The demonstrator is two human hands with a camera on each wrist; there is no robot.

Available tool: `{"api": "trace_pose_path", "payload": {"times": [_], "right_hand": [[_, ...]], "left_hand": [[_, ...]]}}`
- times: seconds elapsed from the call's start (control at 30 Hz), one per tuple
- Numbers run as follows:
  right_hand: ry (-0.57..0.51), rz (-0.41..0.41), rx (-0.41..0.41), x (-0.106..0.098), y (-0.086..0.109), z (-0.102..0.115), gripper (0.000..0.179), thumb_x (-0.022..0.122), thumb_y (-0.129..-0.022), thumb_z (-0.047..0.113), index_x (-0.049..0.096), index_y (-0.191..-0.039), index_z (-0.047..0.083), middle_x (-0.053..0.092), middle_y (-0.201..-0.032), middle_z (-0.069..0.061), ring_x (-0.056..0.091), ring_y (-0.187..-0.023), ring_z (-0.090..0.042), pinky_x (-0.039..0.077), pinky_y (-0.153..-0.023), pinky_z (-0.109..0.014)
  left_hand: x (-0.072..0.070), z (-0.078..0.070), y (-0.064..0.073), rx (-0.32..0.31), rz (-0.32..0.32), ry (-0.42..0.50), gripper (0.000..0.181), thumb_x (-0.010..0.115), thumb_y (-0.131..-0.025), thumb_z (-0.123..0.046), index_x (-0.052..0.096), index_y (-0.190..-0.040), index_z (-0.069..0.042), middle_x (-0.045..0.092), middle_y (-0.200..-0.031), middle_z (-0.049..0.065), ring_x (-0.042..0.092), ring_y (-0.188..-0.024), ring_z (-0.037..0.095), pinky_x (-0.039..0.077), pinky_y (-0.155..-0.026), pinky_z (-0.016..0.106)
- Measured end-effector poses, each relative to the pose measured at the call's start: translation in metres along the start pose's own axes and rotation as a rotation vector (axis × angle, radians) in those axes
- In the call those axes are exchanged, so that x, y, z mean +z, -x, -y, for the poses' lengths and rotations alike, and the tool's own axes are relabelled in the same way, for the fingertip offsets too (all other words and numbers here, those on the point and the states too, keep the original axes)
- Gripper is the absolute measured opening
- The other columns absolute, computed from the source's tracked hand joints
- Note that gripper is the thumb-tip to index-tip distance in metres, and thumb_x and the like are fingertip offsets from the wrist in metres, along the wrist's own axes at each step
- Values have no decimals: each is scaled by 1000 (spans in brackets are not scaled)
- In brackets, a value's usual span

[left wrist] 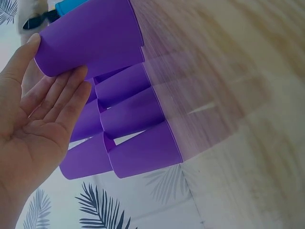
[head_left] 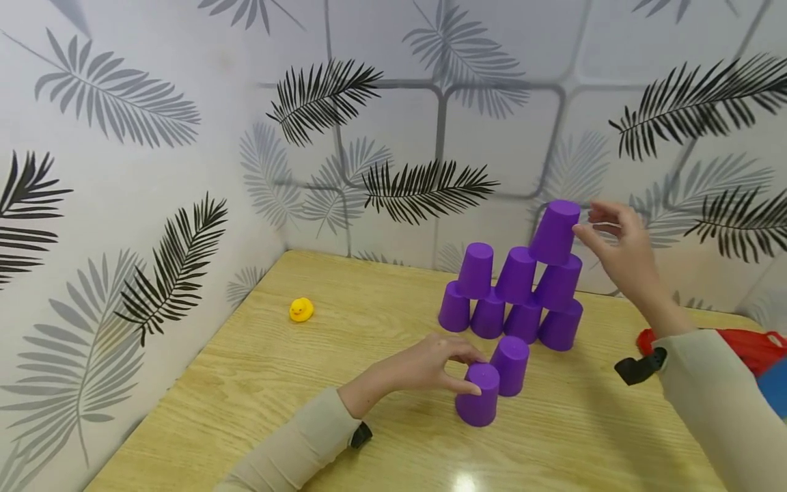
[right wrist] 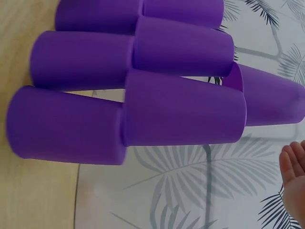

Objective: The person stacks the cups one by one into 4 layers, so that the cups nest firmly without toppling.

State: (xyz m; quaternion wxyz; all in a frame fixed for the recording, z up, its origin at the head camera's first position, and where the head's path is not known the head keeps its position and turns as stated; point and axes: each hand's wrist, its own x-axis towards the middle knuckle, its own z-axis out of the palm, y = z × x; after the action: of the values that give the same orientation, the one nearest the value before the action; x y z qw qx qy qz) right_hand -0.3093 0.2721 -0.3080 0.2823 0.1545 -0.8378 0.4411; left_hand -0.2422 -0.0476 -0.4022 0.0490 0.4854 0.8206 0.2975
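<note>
Purple cups stand upside down in a stepped stack. Its bottom row has several cups (head_left: 453, 309), above them is a row of three cups (head_left: 475, 271), and one top cup (head_left: 555, 236) rests over the right end. My right hand (head_left: 624, 253) is beside that top cup with loosely bent fingers; in the right wrist view a gap separates the fingers (right wrist: 296, 160) from it. In front of the stack, my left hand (head_left: 430, 365) holds a purple cup (head_left: 478, 406) near its upper end, between thumb and fingers. Another purple cup (head_left: 512, 365) stands just behind it.
A yellow toy duck (head_left: 301, 309) sits at the left of the wooden table (head_left: 258, 396). Something red (head_left: 747, 348) and something blue (head_left: 775, 386) lie at the right edge, partly hidden by the right sleeve. A leaf-patterned wall (head_left: 393, 137) borders the table.
</note>
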Motion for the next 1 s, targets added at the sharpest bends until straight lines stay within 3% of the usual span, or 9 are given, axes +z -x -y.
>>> {"api": "trace_pose_path", "payload": {"times": [0.1,0.2,0.4,0.47,0.57,0.73,1.0], "right_hand": [[-9,-123,-87,-1,21,-1,45,67,-92,8,53,-134,-3,49,-110,22,50,-102,8,41,-91,-1],[-40,-164,-192,2,47,-3,44,67,-86,-7,56,-129,-7,53,-111,20,53,-104,6,43,-93,-3],[7,-15,-301,17,94,-11,53,74,-73,-17,58,-123,-9,58,-115,12,53,-108,12,43,-95,-1],[26,32,-331,21,104,-15,54,76,-69,-17,60,-120,-9,62,-114,3,53,-109,14,43,-95,-1],[32,74,-372,29,114,-19,55,78,-65,-17,63,-117,-5,66,-109,-10,54,-108,14,44,-95,-1],[11,134,-394,42,124,-19,56,80,-66,-13,65,-118,-1,68,-106,-14,56,-106,11,46,-92,-1],[36,292,-241,57,132,-19,44,79,-80,7,64,-121,9,68,-112,-7,63,-98,-3,54,-86,-12]], "left_hand": [[-1,0,-2,-6,-1,12,41,76,-86,-26,66,-122,-8,71,-117,3,69,-108,15,56,-96,21],[-1,2,-1,-32,-5,66,40,76,-87,-26,66,-122,-10,71,-116,2,68,-109,11,55,-97,19],[-13,12,7,-136,-66,341,38,75,-87,-22,66,-122,-10,72,-116,5,67,-106,5,55,-100,27],[-21,15,10,-151,-115,437,37,74,-88,-18,65,-123,-7,71,-116,10,68,-104,8,57,-98,32],[-37,21,13,-175,-215,548,39,72,-90,-18,63,-126,-4,68,-119,16,67,-103,9,58,-95,30],[-62,27,13,-214,-423,670,47,70,-91,-24,60,-131,-4,64,-128,19,66,-104,6,57,-98,31],[-89,30,-10,-190,-687,735,39,63,-95,-16,58,-133,-5,63,-128,11,63,-109,6,52,-102,22]]}}
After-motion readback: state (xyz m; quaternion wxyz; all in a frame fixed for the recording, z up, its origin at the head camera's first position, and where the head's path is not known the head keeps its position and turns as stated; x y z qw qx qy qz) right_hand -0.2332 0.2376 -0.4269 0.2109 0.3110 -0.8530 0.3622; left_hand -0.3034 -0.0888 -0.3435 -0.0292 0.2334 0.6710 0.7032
